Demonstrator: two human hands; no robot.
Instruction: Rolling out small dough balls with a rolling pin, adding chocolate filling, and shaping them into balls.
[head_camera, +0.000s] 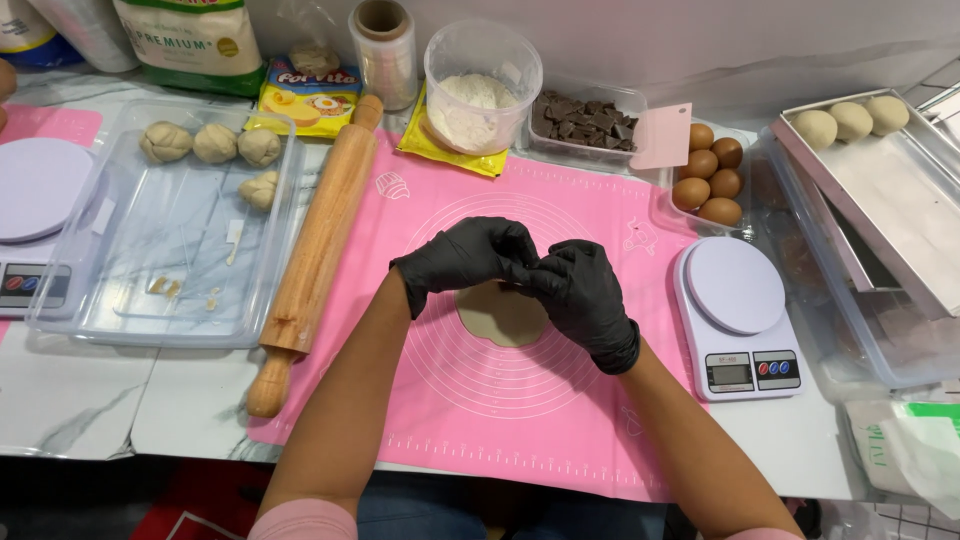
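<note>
Black-gloved left hand (468, 256) and right hand (583, 296) pinch far edge of flattened dough disc (500, 316), mid pink mat (560, 400). Three finished balls sit in metal tray (900, 190); four dough lumps (214, 146) wait in clear tray (150, 300). Judged under halfway.

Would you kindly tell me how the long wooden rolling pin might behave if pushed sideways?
The long wooden rolling pin is round, so it would probably roll. It looks solid, likely stiff and fairly heavy. The clear plastic tray beside it might stop it.

White marble-veined worktop (70, 400) against a plain pale wall (760, 40), perhaps evenly lit.
</note>
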